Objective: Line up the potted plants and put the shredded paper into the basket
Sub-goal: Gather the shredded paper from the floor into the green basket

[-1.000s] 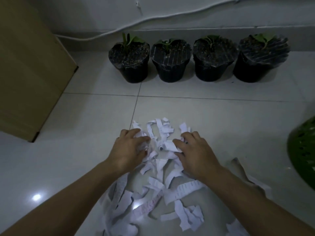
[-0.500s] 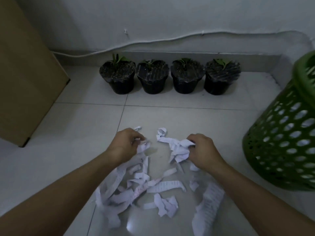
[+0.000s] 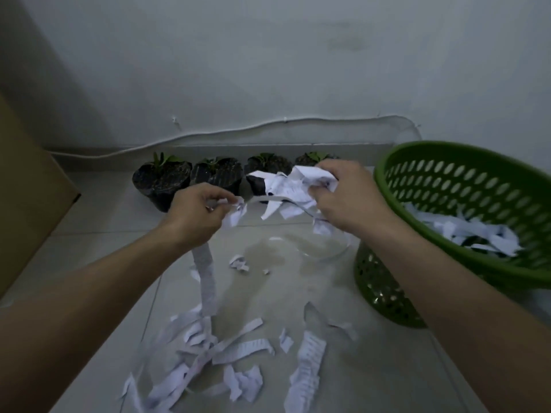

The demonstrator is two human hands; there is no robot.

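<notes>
White shredded paper (image 3: 293,186) clenched in both hands, L (image 3: 195,214) & R (image 3: 347,198), beside basket (image 3: 387,177).

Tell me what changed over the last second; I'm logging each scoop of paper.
Both hands closed on shredded paper and lifted it off the floor: the left hand trails a long strip, the right hand carries a bunch toward the green basket, which already holds paper. The four potted plants stayed in their row; loose scraps remain on the floor.

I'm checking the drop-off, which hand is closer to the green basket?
Right. The right hand, clutching shredded paper, is just beside the green basket rim; the left hand is farther left, holding a dangling strip.
</notes>
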